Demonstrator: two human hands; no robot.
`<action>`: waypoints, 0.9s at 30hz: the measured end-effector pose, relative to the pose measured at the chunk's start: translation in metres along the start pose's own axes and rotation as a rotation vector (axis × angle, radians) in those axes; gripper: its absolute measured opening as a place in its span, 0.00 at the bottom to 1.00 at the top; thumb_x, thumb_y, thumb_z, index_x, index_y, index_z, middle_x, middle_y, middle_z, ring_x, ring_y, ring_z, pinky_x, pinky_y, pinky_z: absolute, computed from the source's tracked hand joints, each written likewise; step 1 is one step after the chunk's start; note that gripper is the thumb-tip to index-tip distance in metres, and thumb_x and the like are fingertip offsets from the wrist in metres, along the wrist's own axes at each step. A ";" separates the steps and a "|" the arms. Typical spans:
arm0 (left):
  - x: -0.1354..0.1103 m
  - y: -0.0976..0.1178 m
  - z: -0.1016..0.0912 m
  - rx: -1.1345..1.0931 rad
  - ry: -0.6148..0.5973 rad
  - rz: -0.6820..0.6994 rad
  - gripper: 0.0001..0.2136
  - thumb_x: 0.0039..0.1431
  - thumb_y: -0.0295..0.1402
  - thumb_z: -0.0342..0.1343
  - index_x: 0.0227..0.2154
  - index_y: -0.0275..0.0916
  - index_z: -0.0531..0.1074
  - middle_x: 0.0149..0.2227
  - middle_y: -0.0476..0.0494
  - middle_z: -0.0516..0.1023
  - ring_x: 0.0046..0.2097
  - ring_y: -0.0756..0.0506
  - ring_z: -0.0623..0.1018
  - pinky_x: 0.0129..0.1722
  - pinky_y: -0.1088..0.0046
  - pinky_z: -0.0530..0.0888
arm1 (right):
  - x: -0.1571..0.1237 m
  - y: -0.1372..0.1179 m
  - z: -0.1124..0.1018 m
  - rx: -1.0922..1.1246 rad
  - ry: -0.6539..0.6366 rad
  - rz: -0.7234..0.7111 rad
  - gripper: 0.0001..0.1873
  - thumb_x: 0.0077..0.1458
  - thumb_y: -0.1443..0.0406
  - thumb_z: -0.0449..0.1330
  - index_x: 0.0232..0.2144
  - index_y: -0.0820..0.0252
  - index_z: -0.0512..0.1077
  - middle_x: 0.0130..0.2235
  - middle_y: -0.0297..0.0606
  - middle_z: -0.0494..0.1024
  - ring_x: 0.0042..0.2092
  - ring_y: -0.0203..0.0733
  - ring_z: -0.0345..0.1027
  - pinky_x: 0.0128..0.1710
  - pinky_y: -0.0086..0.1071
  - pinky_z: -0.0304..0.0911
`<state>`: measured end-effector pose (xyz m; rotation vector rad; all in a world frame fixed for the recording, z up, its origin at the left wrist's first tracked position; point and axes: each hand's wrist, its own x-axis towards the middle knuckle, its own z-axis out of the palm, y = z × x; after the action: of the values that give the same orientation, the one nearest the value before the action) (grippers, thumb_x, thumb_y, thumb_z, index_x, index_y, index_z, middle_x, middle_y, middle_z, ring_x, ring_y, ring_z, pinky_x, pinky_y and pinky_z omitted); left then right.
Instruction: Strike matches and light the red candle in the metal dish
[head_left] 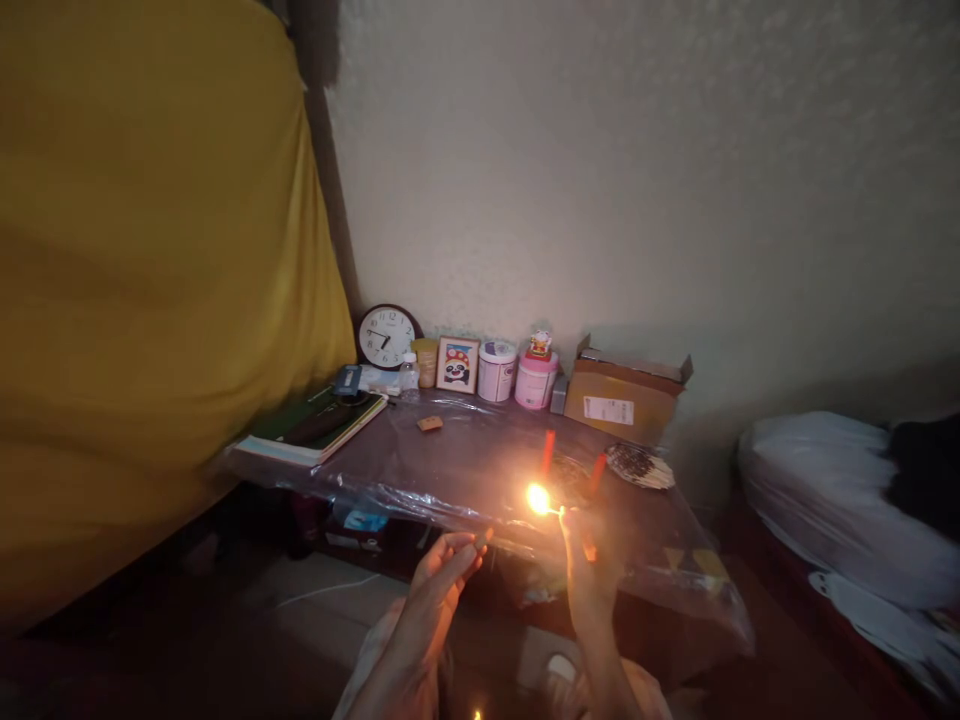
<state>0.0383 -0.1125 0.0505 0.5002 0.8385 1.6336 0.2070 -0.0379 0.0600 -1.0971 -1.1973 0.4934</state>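
Note:
My right hand (589,575) pinches a burning match (541,500), its flame bright just in front of the low table's near edge. My left hand (444,570) is closed round a small thing, probably a matchbox (482,540), a little to the left of the flame. Two red candles (547,452) (597,472) stand upright on the table just beyond the flame. Beside them lies a round patterned dish (640,466).
The low table (465,470) is covered in clear plastic sheet. Along the wall stand a clock (385,337), a small picture frame (457,364), two tubs (497,371), and a cardboard box (626,397). Books (311,430) lie at the left. Yellow cloth (150,280) hangs left; white bags (840,500) lie right.

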 end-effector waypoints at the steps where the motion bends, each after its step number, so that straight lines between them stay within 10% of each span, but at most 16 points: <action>1: 0.001 -0.001 -0.001 0.000 0.001 -0.001 0.13 0.39 0.35 0.65 0.30 0.37 0.74 0.37 0.40 0.79 0.43 0.41 0.75 0.50 0.62 0.66 | 0.001 0.002 -0.001 0.013 0.001 0.015 0.09 0.48 0.59 0.60 0.27 0.59 0.73 0.32 0.37 0.76 0.36 0.43 0.69 0.38 0.36 0.64; 27: 0.007 -0.007 -0.013 0.026 -0.043 0.016 0.08 0.45 0.33 0.62 0.30 0.36 0.75 0.34 0.42 0.78 0.40 0.45 0.75 0.47 0.69 0.66 | 0.021 0.009 -0.005 0.090 0.032 0.087 0.12 0.47 0.57 0.60 0.28 0.60 0.74 0.33 0.38 0.76 0.37 0.43 0.68 0.41 0.37 0.61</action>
<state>0.0325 -0.1082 0.0358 0.5592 0.8266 1.6228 0.2211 -0.0193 0.0626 -1.0790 -1.0921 0.5891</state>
